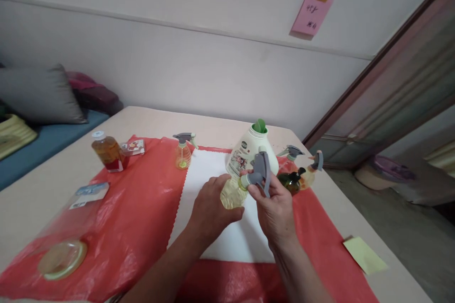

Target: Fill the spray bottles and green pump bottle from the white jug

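Held spray bottle: round, ribbed, clear plastic with a yellowish tint, grey trigger head (233,194); tilted, body towards 8 o'clock, head towards 2, above the white sheet; centre for all clock directions below.
Left hand (210,201): thumb and fingers curled around the bottle's body.
Right hand (277,207): gripping the trigger head, thumb near the collar; the far fingers are partly hidden.
White sheet: rectangular, scalloped left edge (199,189); beneath the hands, on the red sheet.
Red sheet: glossy, creased plastic (142,218); spread over the pale table (355,227).
Jug: large, white plastic, printed label, green piece in its mouth (236,161); upright, 1 o'clock.
Second spray bottle: clear, ribbed, grey trigger (183,157); upright, 10 o'clock.
Amber bottle: clear plastic, white cap (107,151); between 9 and 10 o'clock.
Packet: small, white, red print (136,147); 10 o'clock, just beside the amber bottle.
Round disc: flat, pale-rimmed (64,259); between 8 and 9 o'clock.
Dark green bottle: glossy, black top (291,182); near 3 o'clock, two grey-triggered sprayers (293,151) close by.
Yellow note: square paper (366,254); 4 o'clock.
Pink note: handwritten, brown tape (313,14); on the white wall (199,71), 1 o'clock.
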A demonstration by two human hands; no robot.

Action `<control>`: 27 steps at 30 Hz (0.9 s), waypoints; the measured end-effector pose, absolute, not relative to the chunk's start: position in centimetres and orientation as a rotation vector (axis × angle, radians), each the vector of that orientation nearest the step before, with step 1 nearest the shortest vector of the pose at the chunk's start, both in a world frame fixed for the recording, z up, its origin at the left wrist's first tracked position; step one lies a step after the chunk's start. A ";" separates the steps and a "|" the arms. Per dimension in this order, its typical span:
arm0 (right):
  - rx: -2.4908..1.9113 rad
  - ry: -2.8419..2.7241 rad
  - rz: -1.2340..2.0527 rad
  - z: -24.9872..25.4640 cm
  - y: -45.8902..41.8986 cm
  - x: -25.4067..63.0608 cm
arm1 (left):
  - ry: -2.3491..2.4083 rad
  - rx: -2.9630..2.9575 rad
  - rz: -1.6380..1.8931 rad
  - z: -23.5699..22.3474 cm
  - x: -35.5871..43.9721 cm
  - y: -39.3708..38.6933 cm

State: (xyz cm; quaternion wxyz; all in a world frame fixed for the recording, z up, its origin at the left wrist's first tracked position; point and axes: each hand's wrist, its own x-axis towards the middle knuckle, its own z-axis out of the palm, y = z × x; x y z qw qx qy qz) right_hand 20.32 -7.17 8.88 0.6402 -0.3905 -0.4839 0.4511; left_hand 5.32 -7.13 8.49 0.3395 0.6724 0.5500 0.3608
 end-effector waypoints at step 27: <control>-0.967 -1.267 1.062 7.7 -6.5 19.4 | 1.177 1.322 0.953 8.2 7.8 -8.2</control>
